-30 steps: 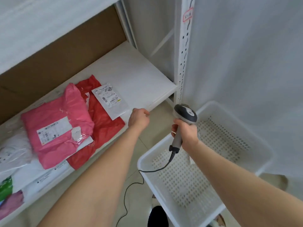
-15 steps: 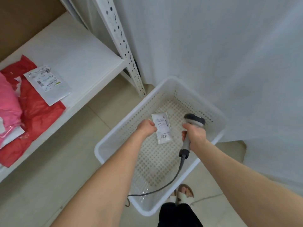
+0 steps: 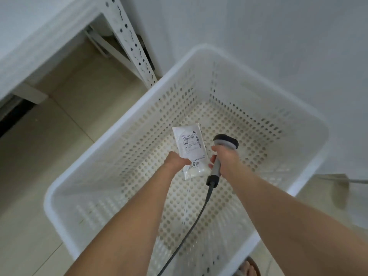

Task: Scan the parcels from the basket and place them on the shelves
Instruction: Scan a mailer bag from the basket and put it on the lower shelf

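A white perforated basket (image 3: 127, 124) stands on the floor below me. Inside it, my left hand (image 3: 176, 161) pinches the lower edge of a small white parcel (image 3: 190, 144) with a printed barcode label facing up. My right hand (image 3: 226, 158) grips the handle of a grey and black barcode scanner (image 3: 226, 143), just right of the parcel, and its fingertips touch the parcel's right edge. The scanner's dark cable (image 3: 191, 230) runs down between my forearms. The basket holds no other parcel that I can see.
A white shelf edge (image 3: 39, 56) and its perforated steel upright (image 3: 135, 48) stand at the upper left, close to the basket's far corner. A white curtain (image 3: 278, 36) hangs behind the basket. Beige floor tiles (image 3: 29, 176) lie to the left. A sandalled foot (image 3: 250, 267) shows at the bottom.
My view swung from the shelf with pink and red parcels down to the basket. My left hand left the shelf edge and took the small white parcel. The scanner came beside it.
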Demonstrator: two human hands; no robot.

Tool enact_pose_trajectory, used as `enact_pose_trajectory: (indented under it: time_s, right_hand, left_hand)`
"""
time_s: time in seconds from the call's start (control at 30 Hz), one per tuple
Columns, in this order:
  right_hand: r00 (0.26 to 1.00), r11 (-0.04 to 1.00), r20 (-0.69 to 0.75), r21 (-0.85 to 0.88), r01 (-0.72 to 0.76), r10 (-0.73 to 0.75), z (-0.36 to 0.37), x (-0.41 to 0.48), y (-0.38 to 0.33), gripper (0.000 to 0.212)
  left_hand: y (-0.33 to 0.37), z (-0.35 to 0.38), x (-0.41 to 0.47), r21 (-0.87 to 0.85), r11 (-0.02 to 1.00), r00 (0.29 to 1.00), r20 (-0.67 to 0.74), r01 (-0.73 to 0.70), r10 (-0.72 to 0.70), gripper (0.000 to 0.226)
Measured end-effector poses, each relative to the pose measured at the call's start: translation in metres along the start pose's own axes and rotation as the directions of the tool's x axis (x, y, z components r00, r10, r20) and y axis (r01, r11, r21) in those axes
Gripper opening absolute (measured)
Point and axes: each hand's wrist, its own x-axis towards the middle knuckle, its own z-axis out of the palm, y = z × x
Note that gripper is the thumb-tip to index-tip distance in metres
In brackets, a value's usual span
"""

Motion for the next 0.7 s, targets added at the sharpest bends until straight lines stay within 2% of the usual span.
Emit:
enact_pose_trajectory:
  time_s: [0.23,0.33,0.43,0.57,0.67,0.7]
  right_hand:
    - [0.997,0.999,0.074,-0.033,0.004,-0.002,0.037,0.098,0.039,0.036]
    - [0.991,1.0,0.136,-0.015,-0.008,0.009,0.042,0.108,0.05,0.031]
    - [0.975,0.998,0.216,-0.033,-0.056,0.061,0.041,0.088,0.049,0.041]
    - [0.974,1.0,0.227,0.025,-0.007,0.001,0.033,0.031,0.027,0.025]
    - [0.973,0.999,0.226,0.041,0.029,-0.038,0.023,-0.029,0.006,0.003]
    - [0.973,0.998,0.227,0.039,0.04,-0.048,0.02,-0.05,-0.002,0.006]
  left_hand:
    - [-0.032,0.037,0.102,-0.168,0.985,0.999,-0.023,0.037,-0.041,0.057]
    - [-0.04,0.046,0.118,-0.279,0.96,1.0,-0.015,0.009,-0.014,0.048]
    - [-0.035,0.04,0.1,-0.276,0.96,0.999,-0.017,-0.049,0.046,0.046]
    - [-0.016,0.013,0.049,-0.232,0.969,0.995,-0.077,-0.087,0.071,0.036]
    - [0.0,-0.017,-0.003,-0.225,0.968,0.989,-0.123,-0.11,0.084,0.036]
    - [0.007,-0.028,-0.023,-0.213,0.969,0.987,-0.129,-0.125,0.099,0.036]
